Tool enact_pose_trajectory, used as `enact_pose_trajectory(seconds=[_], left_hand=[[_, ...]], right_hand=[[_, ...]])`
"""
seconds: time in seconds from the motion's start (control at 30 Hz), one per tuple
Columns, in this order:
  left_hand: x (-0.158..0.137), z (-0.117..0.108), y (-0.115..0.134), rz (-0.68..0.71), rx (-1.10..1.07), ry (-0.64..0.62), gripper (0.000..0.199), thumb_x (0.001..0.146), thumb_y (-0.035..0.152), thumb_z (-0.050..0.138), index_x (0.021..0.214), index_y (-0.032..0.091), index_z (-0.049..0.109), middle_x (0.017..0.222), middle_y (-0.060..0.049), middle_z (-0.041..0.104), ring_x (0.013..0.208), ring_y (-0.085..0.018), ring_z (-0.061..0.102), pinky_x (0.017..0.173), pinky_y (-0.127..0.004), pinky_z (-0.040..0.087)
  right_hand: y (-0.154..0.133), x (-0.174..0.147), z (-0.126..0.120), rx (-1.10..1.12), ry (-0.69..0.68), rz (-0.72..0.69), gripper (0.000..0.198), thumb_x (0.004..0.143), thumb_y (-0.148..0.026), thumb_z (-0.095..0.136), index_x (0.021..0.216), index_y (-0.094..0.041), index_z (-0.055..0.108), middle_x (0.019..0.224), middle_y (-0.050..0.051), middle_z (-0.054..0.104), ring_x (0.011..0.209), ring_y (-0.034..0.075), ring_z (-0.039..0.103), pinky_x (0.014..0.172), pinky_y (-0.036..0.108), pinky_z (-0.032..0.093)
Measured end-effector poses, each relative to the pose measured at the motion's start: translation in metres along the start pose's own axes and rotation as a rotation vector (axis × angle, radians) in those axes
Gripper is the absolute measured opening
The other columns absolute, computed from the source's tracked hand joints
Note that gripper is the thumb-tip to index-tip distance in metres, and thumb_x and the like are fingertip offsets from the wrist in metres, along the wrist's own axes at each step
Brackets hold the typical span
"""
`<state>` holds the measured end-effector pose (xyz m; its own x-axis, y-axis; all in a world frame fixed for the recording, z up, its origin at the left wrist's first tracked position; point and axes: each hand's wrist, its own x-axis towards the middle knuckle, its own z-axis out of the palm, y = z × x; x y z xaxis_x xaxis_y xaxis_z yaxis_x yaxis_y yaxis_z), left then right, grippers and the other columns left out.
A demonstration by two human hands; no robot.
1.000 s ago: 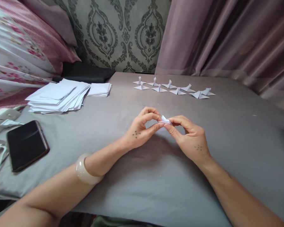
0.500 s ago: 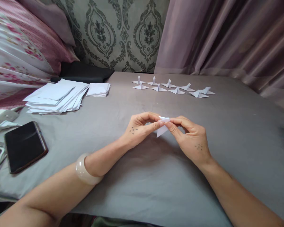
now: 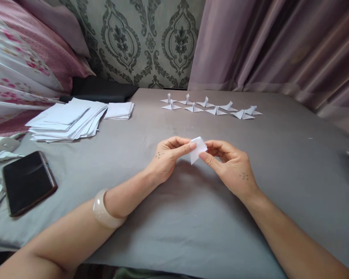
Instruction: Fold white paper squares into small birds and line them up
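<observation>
Held above the middle of the grey-covered table is a small piece of white folded paper (image 3: 199, 144), with a diamond-shaped upper part and a point hanging down. My left hand (image 3: 170, 157) pinches its left side, thumb on the near face and fingers behind. At its right edge, the thumb and forefinger of my right hand (image 3: 231, 164) close on the paper; the other fingers curl behind. Farther back, several folded paper cranes (image 3: 193, 107) stand in two rows, wings spread.
A large stack of white paper sheets (image 3: 66, 120) lies at the back left, beside a smaller stack of paper (image 3: 120, 110). A phone (image 3: 29, 182) and a white power strip (image 3: 2, 147) with cables are at the left edge. Curtains (image 3: 250, 46) hang behind on the right.
The folded paper has tilted up, so its flat diamond face now shows. My right thumb has slid from the paper's top edge down to its lower right edge.
</observation>
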<state>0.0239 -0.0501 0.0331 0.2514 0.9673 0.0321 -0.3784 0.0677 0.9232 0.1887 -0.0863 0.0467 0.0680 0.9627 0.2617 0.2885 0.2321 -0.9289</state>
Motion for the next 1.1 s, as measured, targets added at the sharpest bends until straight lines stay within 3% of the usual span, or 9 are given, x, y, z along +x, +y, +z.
enact_pose_trajectory(seconds=[0.2, 0.4, 0.57, 0.77, 0.93, 1.0, 1.1], left_hand=[[0.002, 0.0, -0.002, -0.042, -0.077, -0.008, 0.018, 0.07, 0.027, 0.081, 0.076, 0.017, 0.067, 0.075, 0.002, 0.069, 0.071, -0.01, 0.061, 0.077, -0.03, 0.046], [0.001, -0.001, -0.001, -0.042, -0.071, -0.09, 0.031, 0.074, 0.023, 0.079, 0.102, 0.019, 0.065, 0.083, 0.001, 0.071, 0.078, -0.011, 0.064, 0.082, -0.028, 0.047], [-0.002, 0.001, 0.0, -0.12, -0.01, -0.166, 0.022, 0.075, 0.026, 0.078, 0.092, 0.016, 0.069, 0.09, -0.003, 0.072, 0.081, -0.013, 0.065, 0.08, -0.028, 0.048], [-0.004, 0.003, 0.004, -0.12, 0.057, -0.108, 0.021, 0.073, 0.033, 0.079, 0.08, 0.016, 0.068, 0.074, 0.001, 0.068, 0.066, -0.009, 0.06, 0.066, -0.023, 0.044], [-0.004, 0.002, 0.006, -0.099, 0.206, -0.074, 0.023, 0.069, 0.035, 0.081, 0.068, 0.014, 0.069, 0.063, 0.002, 0.063, 0.058, -0.007, 0.051, 0.058, -0.022, 0.038], [-0.003, 0.002, 0.004, -0.12, 0.174, -0.06, 0.024, 0.068, 0.035, 0.082, 0.067, 0.015, 0.069, 0.065, 0.001, 0.064, 0.06, -0.008, 0.053, 0.06, -0.022, 0.039], [-0.001, 0.002, -0.001, -0.157, 0.02, 0.051, 0.023, 0.067, 0.034, 0.082, 0.068, 0.016, 0.068, 0.064, 0.002, 0.062, 0.061, -0.007, 0.053, 0.062, -0.021, 0.04]], right_hand=[[0.0, 0.0, 0.0, 0.022, 0.035, 0.002, 0.018, 0.077, -0.036, 0.073, 0.09, -0.023, 0.071, 0.088, 0.002, 0.073, 0.081, 0.017, 0.066, 0.081, 0.035, 0.054], [-0.004, 0.0, -0.004, 0.004, 0.018, 0.026, 0.019, 0.078, -0.037, 0.072, 0.088, -0.022, 0.072, 0.087, 0.002, 0.073, 0.078, 0.016, 0.066, 0.077, 0.032, 0.053], [-0.004, 0.002, -0.007, -0.01, 0.021, 0.026, 0.016, 0.079, -0.037, 0.07, 0.086, -0.022, 0.072, 0.081, 0.001, 0.072, 0.072, 0.014, 0.064, 0.071, 0.028, 0.052], [-0.004, 0.003, -0.006, -0.055, -0.027, 0.017, 0.011, 0.081, -0.033, 0.068, 0.083, -0.022, 0.071, 0.081, 0.0, 0.071, 0.073, 0.013, 0.063, 0.07, 0.027, 0.05], [-0.004, 0.003, -0.01, -0.169, -0.061, -0.088, 0.008, 0.082, -0.029, 0.066, 0.079, -0.022, 0.069, 0.078, -0.001, 0.068, 0.075, 0.013, 0.06, 0.073, 0.027, 0.049], [-0.004, 0.004, -0.013, -0.153, -0.051, -0.083, 0.01, 0.083, -0.032, 0.066, 0.082, -0.023, 0.07, 0.08, -0.001, 0.068, 0.077, 0.013, 0.061, 0.075, 0.028, 0.049], [-0.001, 0.007, -0.013, 0.017, 0.015, 0.029, 0.026, 0.083, -0.043, 0.066, 0.1, -0.024, 0.069, 0.097, 0.003, 0.07, 0.091, 0.016, 0.064, 0.085, 0.033, 0.051]])
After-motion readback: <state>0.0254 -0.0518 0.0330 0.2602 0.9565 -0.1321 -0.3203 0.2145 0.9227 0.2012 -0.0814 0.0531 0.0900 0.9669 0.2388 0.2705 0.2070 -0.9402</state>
